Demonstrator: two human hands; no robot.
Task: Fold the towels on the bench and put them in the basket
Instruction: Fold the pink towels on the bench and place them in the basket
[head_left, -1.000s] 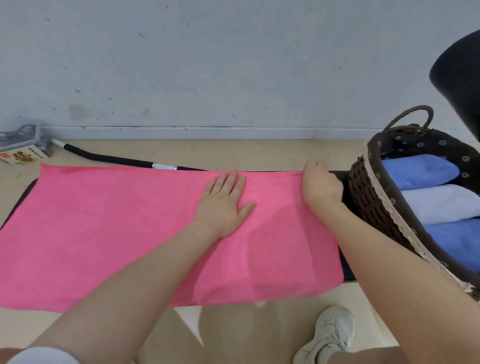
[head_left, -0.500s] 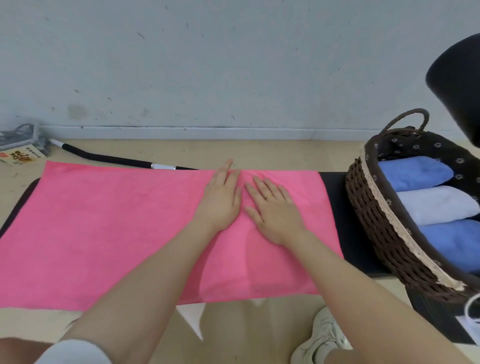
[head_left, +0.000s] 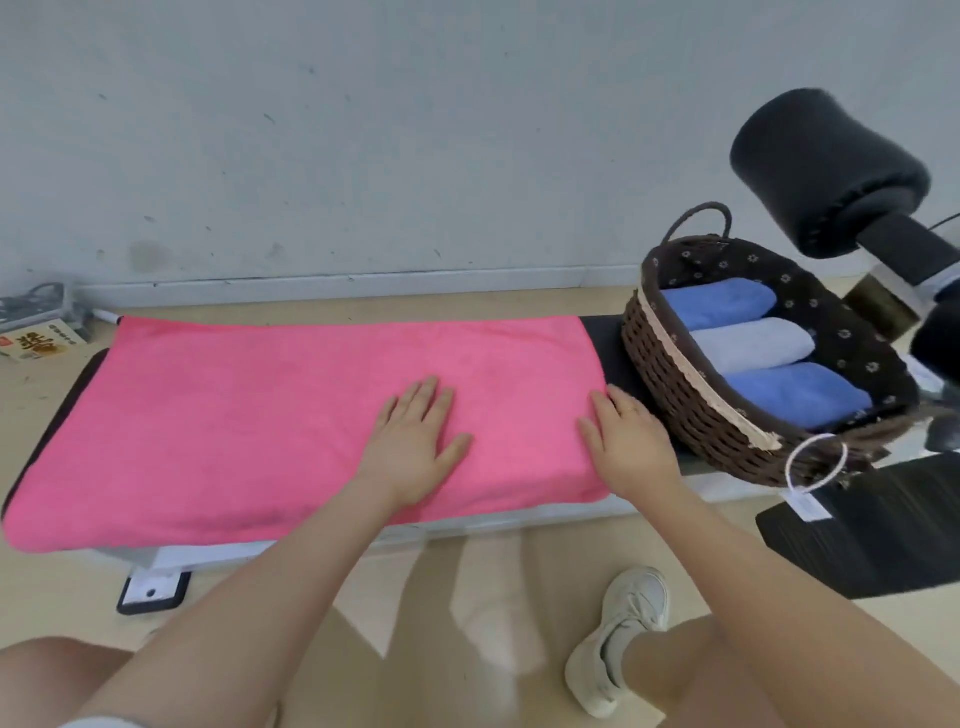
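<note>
Three rolled towels (head_left: 748, 343) lie in the basket (head_left: 675, 384) at the bench's right end. The pink towel (head_left: 260, 415) is folded only in part. The left hand (head_left: 410, 447) and the right hand (head_left: 628, 447) press it flat, grasping nothing.

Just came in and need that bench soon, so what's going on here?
A person is folding towels. Both hands lie flat on a pink towel spread along the bench: the left hand near its middle, the right hand at its right edge. Beside it, the basket already holds three rolled towels, two blue and one white.
</note>
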